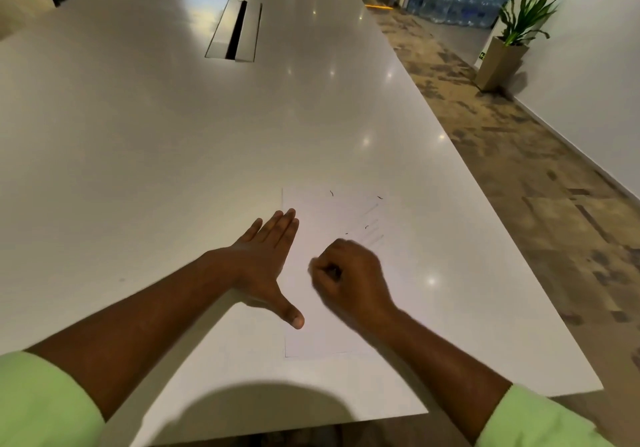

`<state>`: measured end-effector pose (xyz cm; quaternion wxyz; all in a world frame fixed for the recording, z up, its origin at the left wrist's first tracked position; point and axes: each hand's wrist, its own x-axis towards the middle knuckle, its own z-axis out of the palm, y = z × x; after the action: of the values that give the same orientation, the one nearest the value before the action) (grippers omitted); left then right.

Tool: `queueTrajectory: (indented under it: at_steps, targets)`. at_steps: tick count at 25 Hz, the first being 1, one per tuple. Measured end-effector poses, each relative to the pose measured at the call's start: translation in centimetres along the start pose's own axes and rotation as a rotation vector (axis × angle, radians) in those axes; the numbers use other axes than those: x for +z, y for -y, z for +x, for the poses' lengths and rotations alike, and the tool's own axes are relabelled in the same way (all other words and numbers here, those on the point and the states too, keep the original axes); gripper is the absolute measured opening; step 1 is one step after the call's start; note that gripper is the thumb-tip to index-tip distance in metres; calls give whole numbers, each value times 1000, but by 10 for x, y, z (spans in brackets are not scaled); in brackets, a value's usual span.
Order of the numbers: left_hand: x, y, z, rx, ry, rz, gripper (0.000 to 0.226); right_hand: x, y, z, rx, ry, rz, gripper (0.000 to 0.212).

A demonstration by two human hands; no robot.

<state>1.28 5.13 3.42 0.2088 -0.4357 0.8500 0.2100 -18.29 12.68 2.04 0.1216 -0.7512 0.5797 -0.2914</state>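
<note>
paper (325,218), one thin white sheet, lies flat near the front right corner of a long glossy white desk (173,135). it is so close in colour to the top that its edges show only as faint lines. the left hand (263,256) lies flat, fingers straight and together, with fingertips and thumb on the sheet's left edge and the palm mostly on the desk beside it. the right hand (349,270) is over the middle of the sheet, blurred, fingers curled into a tight fist. its grip looks closed, but whether it holds an eraser, a pencil stub or nothing cannot be told. faint grey pencil strokes (372,235) fan out just beyond the knuckles, and tiny dark curled flecks (331,193) dot the upper part of the sheet. the work appears to be rubbing or shading on the page. to do it well, the flat hand should press firmly so the light, slippery sheet neither skids nor creases, and strokes should be short, running away from the pinned edge. further off, a rectangular metal cable slot (235,31) is set in the desk. a leafy plant (519,14) in a tapered planter stands on mottled brown carpet (519,176).
</note>
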Motion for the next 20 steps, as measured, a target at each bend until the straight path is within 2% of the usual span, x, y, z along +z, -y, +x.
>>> queueTrajectory:
  at_steps: [3, 5, 6, 9, 11, 14, 16, 18, 20]
  targets:
    - [-2, -1, -1, -5, -10, -1, 173, -26, -53, 42, 258, -202, -81, 19]
    - [-2, -2, -2, -9, -11, 0, 173, -34, -57, 51, 339, -275, -93, 18]
    - [-2, -1, -1, -10, -11, -1, 173, -27, -44, 47, 315, -255, -80, 18]
    - [-1, -1, -1, -6, -2, -4, 173, 1, -10, 17, 102, -54, -2, 19]
    - [-2, -1, -1, -12, -4, -3, 173, -9, -33, 39, 138, -114, -33, 17]
    - [-2, -2, -2, -16, -5, 2, 173, -42, -77, 79, 377, -221, -151, 12]
    - [-1, -3, -2, -11, -10, 5, 172, -37, -66, 73, 339, -218, -173, 12]
    - [-1, -2, -2, -11, -13, 0, 173, -14, -38, 45, 198, -119, -114, 15]
    - [0, 0, 0, -11, -17, 3, 173, -12, -43, 42, 142, -115, -81, 18]
